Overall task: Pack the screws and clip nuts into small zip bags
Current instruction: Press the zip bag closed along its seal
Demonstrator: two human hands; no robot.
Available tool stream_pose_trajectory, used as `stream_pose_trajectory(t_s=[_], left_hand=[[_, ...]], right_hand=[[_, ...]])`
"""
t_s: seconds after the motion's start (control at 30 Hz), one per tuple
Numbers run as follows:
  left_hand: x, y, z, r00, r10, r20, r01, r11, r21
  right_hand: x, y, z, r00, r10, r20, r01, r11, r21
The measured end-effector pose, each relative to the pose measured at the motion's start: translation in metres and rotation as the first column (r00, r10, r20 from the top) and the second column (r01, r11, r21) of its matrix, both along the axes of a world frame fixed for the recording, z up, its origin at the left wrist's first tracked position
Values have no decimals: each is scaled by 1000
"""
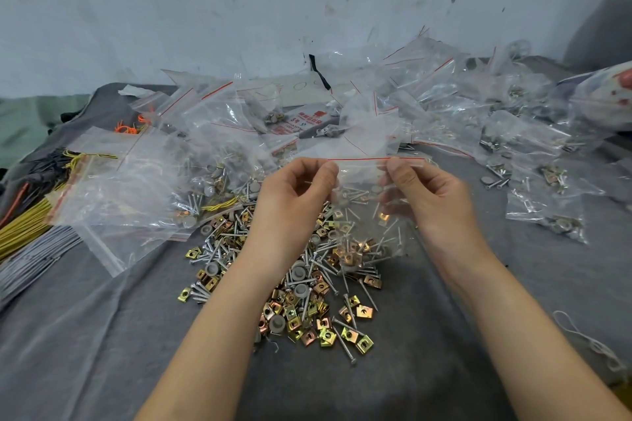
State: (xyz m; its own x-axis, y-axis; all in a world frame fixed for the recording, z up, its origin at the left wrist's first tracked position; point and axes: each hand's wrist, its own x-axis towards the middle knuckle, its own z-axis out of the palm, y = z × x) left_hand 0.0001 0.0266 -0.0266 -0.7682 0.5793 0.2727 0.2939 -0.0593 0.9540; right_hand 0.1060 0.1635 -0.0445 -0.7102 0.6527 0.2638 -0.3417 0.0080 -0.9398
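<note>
A small clear zip bag (366, 208) with a red seal line hangs upright above the table, holding several screws and brass-coloured clip nuts at its bottom. My left hand (294, 195) pinches the bag's top left corner. At the top right corner, my right hand (427, 191) pinches the same seal strip. Beneath the bag lies a loose pile of screws, clip nuts and grey washers (294, 287) on the grey cloth (102, 335).
Filled small bags (547, 212) lie to the right. A heap of empty zip bags (212, 133) covers the back and left. Yellow and grey cable ties (24, 232) lie at the left edge. White string (588, 342) sits at the right. A stained wall stands behind.
</note>
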Motion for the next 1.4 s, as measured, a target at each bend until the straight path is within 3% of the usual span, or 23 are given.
stream_pose_trajectory(t_s=[0.8, 1.4], left_hand=[[1, 1, -1, 999, 6, -36, -7, 1000, -29], [5, 1, 0, 996, -79, -48, 76, 996, -51]], right_hand=[[-1, -1, 0, 1000, -7, 23, 6, 1000, 15], [0, -4, -1, 999, 13, 31, -15, 998, 69]])
